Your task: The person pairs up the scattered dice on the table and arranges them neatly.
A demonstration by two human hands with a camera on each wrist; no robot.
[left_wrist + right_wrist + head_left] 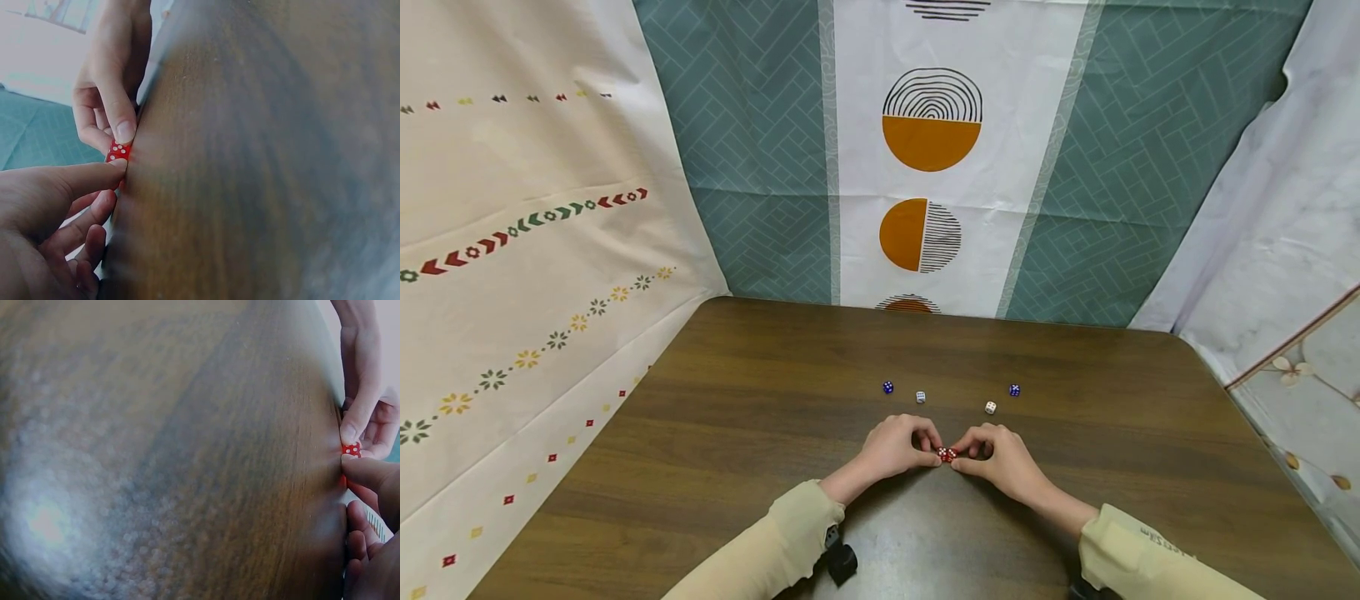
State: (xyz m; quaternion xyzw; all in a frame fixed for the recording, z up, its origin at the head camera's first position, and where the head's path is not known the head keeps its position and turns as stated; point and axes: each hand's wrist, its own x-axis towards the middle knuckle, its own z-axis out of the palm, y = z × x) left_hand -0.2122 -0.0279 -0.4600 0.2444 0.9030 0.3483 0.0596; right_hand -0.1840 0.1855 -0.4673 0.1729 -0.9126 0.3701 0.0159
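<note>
Two red dice with white pips sit side by side at the middle of the table, close together between my hands. My left hand (895,443) pinches the left red die (942,452) between thumb and fingers. From the other side, my right hand (1000,457) holds the right red die (952,454) in the same kind of pinch. In the left wrist view, pips show on a red die (118,150) between the two thumbs. The right wrist view gives only a small part of a red die (352,449); fingertips cover the rest.
Beyond my hands on the brown wooden table (737,467) lie a left blue die (888,387), a left white die (921,397), a right white die (991,407) and a right blue die (1015,390). Patterned cloths (752,167) hang behind the table and at both sides.
</note>
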